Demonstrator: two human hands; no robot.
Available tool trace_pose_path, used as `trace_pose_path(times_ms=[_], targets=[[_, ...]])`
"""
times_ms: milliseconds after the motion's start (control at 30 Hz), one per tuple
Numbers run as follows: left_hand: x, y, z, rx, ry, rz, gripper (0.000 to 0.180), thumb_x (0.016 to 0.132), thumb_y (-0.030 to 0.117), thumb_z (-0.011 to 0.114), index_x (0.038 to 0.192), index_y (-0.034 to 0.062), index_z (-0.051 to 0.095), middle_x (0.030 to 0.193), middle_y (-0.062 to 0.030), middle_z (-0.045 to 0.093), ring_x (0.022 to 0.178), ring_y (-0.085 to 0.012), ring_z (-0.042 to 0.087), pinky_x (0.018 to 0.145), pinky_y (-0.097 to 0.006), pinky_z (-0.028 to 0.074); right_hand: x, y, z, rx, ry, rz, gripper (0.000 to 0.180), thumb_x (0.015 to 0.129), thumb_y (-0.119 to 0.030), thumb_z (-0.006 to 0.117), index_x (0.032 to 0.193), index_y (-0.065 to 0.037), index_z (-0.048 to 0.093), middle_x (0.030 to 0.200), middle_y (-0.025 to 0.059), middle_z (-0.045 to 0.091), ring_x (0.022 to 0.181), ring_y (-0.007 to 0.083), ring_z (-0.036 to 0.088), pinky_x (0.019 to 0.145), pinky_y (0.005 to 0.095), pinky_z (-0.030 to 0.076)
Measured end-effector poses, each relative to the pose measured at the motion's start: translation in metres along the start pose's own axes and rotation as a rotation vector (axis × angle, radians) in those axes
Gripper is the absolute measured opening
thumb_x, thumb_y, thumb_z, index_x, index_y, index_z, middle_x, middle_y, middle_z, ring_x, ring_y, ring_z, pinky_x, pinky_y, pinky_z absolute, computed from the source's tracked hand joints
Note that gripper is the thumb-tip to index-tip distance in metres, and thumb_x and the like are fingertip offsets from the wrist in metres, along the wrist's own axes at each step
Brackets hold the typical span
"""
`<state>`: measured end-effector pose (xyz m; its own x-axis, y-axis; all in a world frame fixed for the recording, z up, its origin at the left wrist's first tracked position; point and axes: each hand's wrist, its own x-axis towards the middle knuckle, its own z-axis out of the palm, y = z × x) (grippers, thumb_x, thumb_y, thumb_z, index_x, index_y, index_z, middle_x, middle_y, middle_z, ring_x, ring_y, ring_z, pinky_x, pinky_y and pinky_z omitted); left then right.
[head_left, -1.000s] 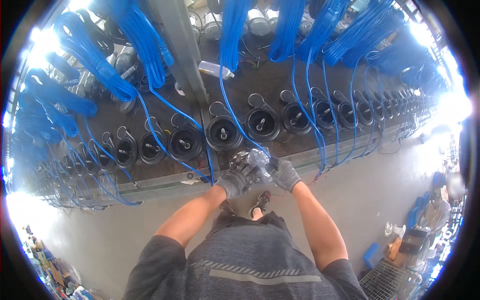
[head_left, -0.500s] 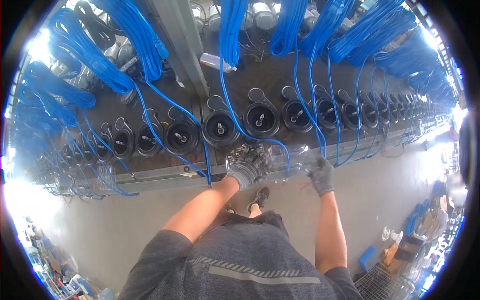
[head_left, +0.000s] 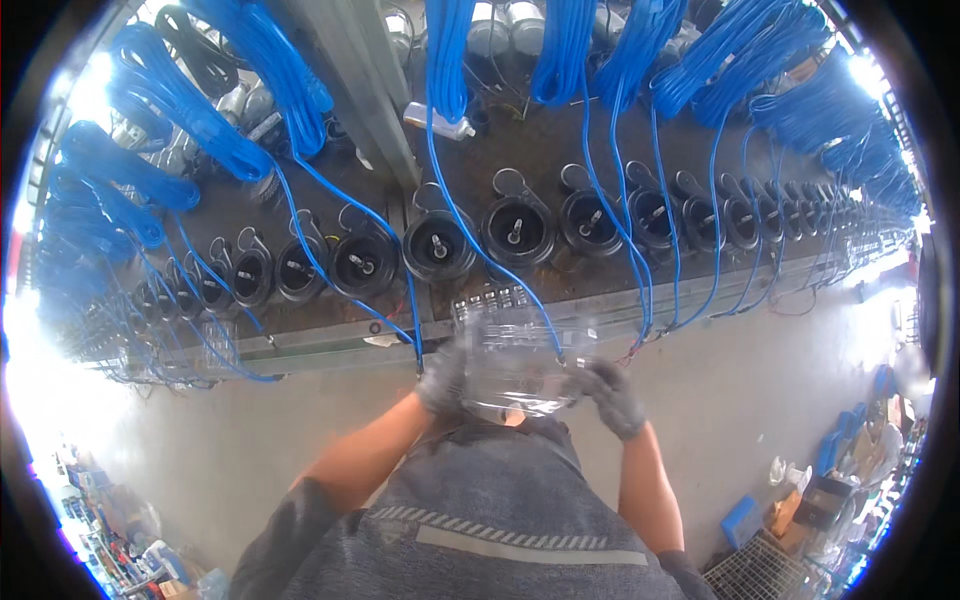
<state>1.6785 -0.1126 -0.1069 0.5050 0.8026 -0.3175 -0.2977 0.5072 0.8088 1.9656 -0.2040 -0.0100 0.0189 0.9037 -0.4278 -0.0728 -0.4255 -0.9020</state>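
Observation:
Between my two grey-gloved hands is a clear, shiny plastic piece (head_left: 515, 375), held at the bench's near edge; whether it is a tray or a bag I cannot tell. My left hand (head_left: 445, 378), smeared by motion, is closed on its left side. At its right side, the bent fingers of my right hand (head_left: 608, 398) grip it. A blue cable (head_left: 520, 288) hangs down with its end at the plastic. Just beyond lie several small metal parts (head_left: 492, 298) in rows. Behind them stand round black housings (head_left: 438, 245), each with a metal stem inside and a ring-shaped loop.
Coiled blue cables (head_left: 448, 60) hang in bundles along the bench, their ends trailing over its edge. A metal post (head_left: 365, 90) rises at centre left, beside a white bottle (head_left: 438, 120). Silver round parts (head_left: 488, 35) stand at the back. A wire basket (head_left: 755, 572) is at lower right.
My left hand has drawn back from the small metal parts to the plastic piece. My right hand has come nearer and left with the plastic, which now lies between both hands.

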Motion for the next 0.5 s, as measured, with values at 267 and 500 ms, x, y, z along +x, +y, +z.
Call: trace_pose_path(times_ms=[267, 500], targets=[[-0.092, 0.035, -0.052, -0.209, 0.184, -0.153, 0.062, 0.096, 0.035, 0.071, 0.148, 0.0117, 0.047, 0.14, -0.0127, 0.059, 0.125, -0.0356, 0.063, 0.097, -0.051, 0.058, 0.087, 0.019, 0.083, -0.777, -0.393, -0.05, 0.043, 0.102, -0.028, 0.063, 0.133, 0.002, 0.062, 0.129, 0.0213, 0.068, 0.118, 0.0352, 0.065, 0.103, 0.0423, 0.05], [-0.111, 0.011, -0.085, -0.311, 0.347, -0.112, 0.049, 0.097, 0.022, 0.069, 0.141, 0.014, 0.051, 0.142, -0.0124, 0.06, 0.118, -0.038, 0.067, 0.097, -0.051, 0.058, 0.203, 0.106, 0.012, -0.571, -0.156, -0.221, 0.041, 0.097, -0.013, 0.055, 0.137, -0.01, 0.06, 0.128, 0.0244, 0.065, 0.12, 0.0396, 0.064, 0.101, 0.0484, 0.052]])
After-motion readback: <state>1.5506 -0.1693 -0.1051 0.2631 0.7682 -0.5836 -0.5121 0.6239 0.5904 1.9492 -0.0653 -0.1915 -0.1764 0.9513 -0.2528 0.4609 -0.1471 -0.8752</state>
